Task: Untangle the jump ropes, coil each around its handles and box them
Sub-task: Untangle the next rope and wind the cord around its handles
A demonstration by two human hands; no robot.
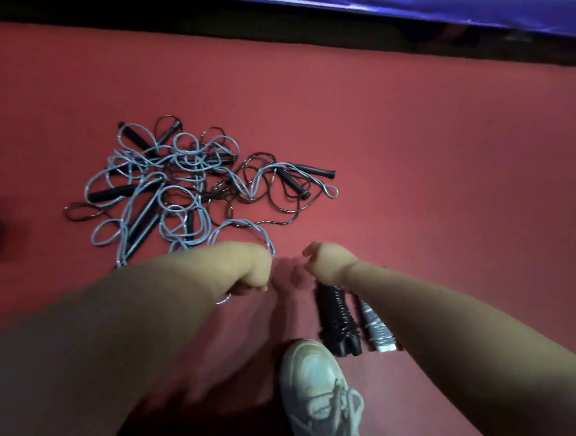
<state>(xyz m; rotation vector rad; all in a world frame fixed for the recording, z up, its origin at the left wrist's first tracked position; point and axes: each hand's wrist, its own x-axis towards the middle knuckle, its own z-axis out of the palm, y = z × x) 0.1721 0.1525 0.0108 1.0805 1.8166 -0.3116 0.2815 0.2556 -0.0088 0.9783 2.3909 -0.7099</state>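
My left hand (248, 266), fisted, grips a blue-grey strand (239, 221) leading from the tangled jump ropes (180, 184) on the red floor (419, 141). My right hand (327, 265) covers the top of a coiled black rope (336, 318); grip not discernible. A coiled grey rope (376, 327) lies just beside it, near my white shoe (317, 378).

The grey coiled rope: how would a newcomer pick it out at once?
On the red floor, look between the white shoe and the right hand, where two wound bundles are side by side. The grey bundle is the thinner one on the right, silvery with a white end; the black bundle beside it is all dark.
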